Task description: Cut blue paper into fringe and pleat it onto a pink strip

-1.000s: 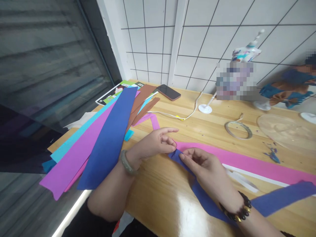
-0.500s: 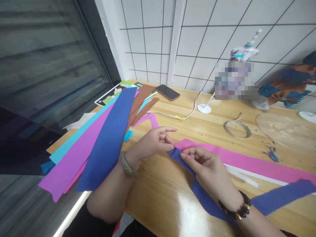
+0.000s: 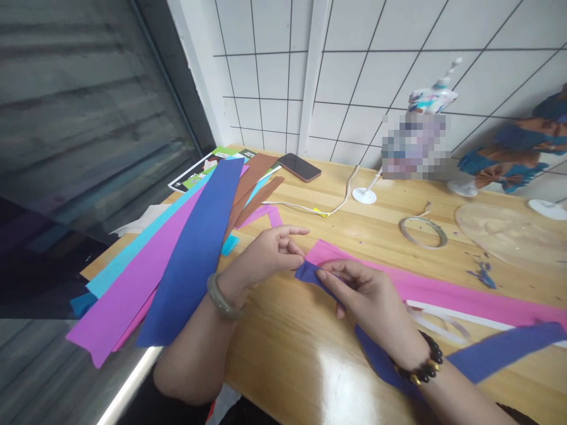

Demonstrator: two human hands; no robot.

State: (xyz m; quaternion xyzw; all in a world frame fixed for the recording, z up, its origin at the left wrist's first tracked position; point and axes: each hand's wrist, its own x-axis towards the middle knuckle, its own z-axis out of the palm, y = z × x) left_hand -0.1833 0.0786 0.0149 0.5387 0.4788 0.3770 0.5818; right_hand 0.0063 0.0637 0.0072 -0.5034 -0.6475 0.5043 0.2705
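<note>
A long blue strip (image 3: 509, 351) runs from the right edge under my right wrist up to both hands. My right hand (image 3: 361, 295) pinches it near its end between thumb and fingers. At the tip of that end, my left hand (image 3: 283, 251) has thumb and fingertips pressed together on the strip, with one finger stretched out above. Behind my right hand a pink strip (image 3: 447, 294) lies across the wooden table (image 3: 266, 348). A thin white strip (image 3: 440, 324) curls beside the right forearm.
Blue, purple, cyan and brown strips (image 3: 195, 248) fan out at the left over a magazine. Further back are a phone (image 3: 300, 167), a white cord (image 3: 343, 203), a ring of wire (image 3: 423, 232), and small mannequins on stands (image 3: 364, 195).
Both hands have shifted slightly left with the end of the blue strip. The thin white strip now curves into a loop. The view has moved a little.
</note>
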